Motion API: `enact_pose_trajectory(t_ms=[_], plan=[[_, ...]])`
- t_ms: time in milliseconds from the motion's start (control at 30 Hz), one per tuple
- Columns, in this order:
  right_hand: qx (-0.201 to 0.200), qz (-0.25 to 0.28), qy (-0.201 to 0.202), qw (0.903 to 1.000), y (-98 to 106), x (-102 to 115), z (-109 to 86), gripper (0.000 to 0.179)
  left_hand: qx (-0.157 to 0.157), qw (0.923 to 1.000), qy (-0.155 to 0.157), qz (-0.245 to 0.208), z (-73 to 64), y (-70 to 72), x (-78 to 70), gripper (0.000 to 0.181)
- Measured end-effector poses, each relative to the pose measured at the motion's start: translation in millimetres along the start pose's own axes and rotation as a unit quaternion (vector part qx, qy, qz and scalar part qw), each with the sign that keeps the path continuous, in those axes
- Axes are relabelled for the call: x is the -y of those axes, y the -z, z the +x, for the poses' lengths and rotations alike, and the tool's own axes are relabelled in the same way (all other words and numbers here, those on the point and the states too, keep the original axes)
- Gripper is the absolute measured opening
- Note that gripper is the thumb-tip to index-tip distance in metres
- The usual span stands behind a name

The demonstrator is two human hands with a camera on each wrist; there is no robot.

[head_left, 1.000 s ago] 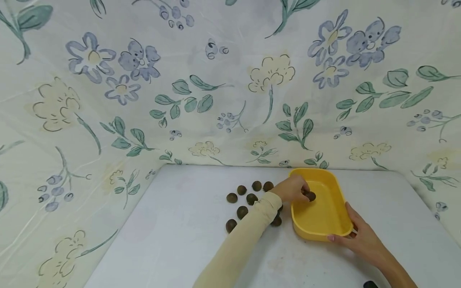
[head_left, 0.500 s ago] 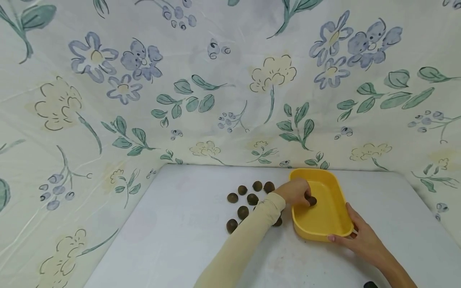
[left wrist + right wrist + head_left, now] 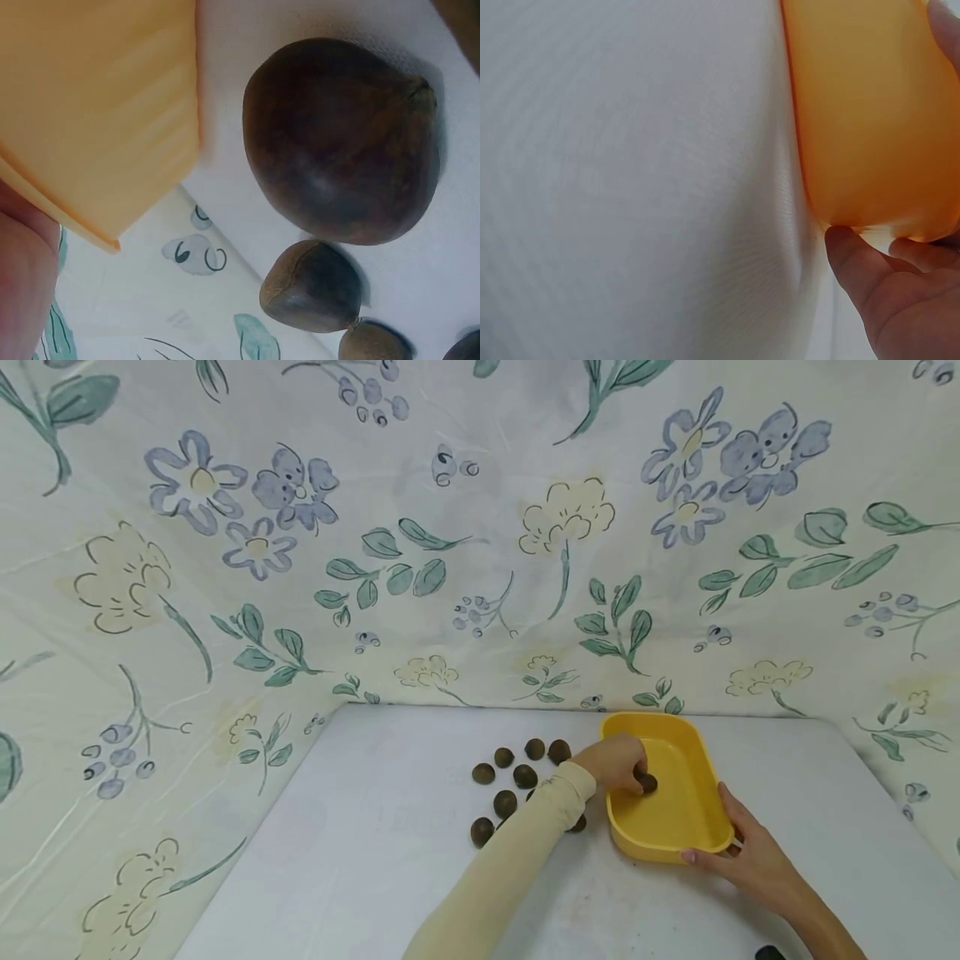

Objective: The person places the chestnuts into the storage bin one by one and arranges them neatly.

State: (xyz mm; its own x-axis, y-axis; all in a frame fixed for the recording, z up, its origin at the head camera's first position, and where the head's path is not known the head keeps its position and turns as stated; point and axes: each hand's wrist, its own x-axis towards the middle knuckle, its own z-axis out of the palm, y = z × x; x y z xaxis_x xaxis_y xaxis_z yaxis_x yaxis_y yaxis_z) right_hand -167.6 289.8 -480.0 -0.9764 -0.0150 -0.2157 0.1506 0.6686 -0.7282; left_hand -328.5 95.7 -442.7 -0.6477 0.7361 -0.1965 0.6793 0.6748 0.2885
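Observation:
A yellow tray [image 3: 678, 814] stands at the right of the white table. Inside it, my left hand [image 3: 619, 762] pinches a chestnut [image 3: 649, 784] low over the floor; whether the nut touches the floor I cannot tell. My right hand [image 3: 757, 853] grips the tray's near right corner, thumb at the front rim. In the right wrist view, fingers [image 3: 855, 262] press against the tray's wall [image 3: 877, 112]. Several loose chestnuts [image 3: 506, 803] lie left of the tray, some hidden by the left sleeve. One chestnut [image 3: 341, 142] looms large beside the tray in the left wrist view.
White table [image 3: 360, 827] surface stretches left of the chestnuts and in front of the tray. A flowered cloth [image 3: 480, 568] hangs behind the table and at its sides. A small dark object [image 3: 770, 952] shows at the bottom edge near the right forearm.
My left hand has shifted slightly right and down into the tray, with the chestnut lower between its fingers. The right hand and the tray have stayed put.

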Motion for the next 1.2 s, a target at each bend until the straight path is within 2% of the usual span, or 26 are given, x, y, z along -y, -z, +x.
enact_pose_trajectory(t_ms=[200, 333, 433, 533, 667, 833, 1033, 1133, 1200], plan=[[0.004, 0.002, -0.005, 1.0, -2.0, -0.1, 1.5, 0.13, 0.003, 1.0, -0.005, 0.0, -2.5, -2.4, 2.4, 0.016], [0.005, 0.004, -0.007, 1.0, -2.8, -0.8, 2.7, 0.13, -0.01, 0.9991, -0.007, -0.04, -8.0, -0.1, 7.6, 0.027], [0.006, 0.006, -0.004, 1.0, -2.4, -1.1, 3.2, 0.13, -0.034, 0.9968, -0.011, -0.072, -16.8, 7.5, 13.4, 0.039], [0.008, 0.01, -0.005, 0.9999, -1.1, -0.5, 4.2, 0.129, -0.07, 0.9917, -0.02, -0.106, -33.6, 19.3, 21.7, 0.044], [0.005, 0.008, -0.001, 1.0, 0.3, 1.5, 5.4, 0.13, -0.119, 0.9804, -0.028, -0.154, -65.1, 34.1, 38.5, 0.043], [-0.004, 0.001, -0.001, 1.0, 2.1, 2.7, 6.4, 0.131, -0.173, 0.9681, -0.011, -0.181, -102.6, 47.0, 62.1, 0.037], [-0.009, -0.002, 0.009, 0.9999, 1.9, 1.8, 7.1, 0.13, -0.24, 0.9481, 0.018, -0.208, -142.5, 48.9, 93.7, 0.033], [-0.009, -0.002, 0.009, 0.9999, 1.7, 0.3, 8.3, 0.13, -0.264, 0.9374, 0.031, -0.225, -157.1, 44.6, 111.0, 0.032], [-0.005, -0.002, 0.003, 1.0, 1.6, -0.9, 8.9, 0.131, -0.273, 0.9331, 0.047, -0.23, -165.2, 40.0, 121.9, 0.031]])
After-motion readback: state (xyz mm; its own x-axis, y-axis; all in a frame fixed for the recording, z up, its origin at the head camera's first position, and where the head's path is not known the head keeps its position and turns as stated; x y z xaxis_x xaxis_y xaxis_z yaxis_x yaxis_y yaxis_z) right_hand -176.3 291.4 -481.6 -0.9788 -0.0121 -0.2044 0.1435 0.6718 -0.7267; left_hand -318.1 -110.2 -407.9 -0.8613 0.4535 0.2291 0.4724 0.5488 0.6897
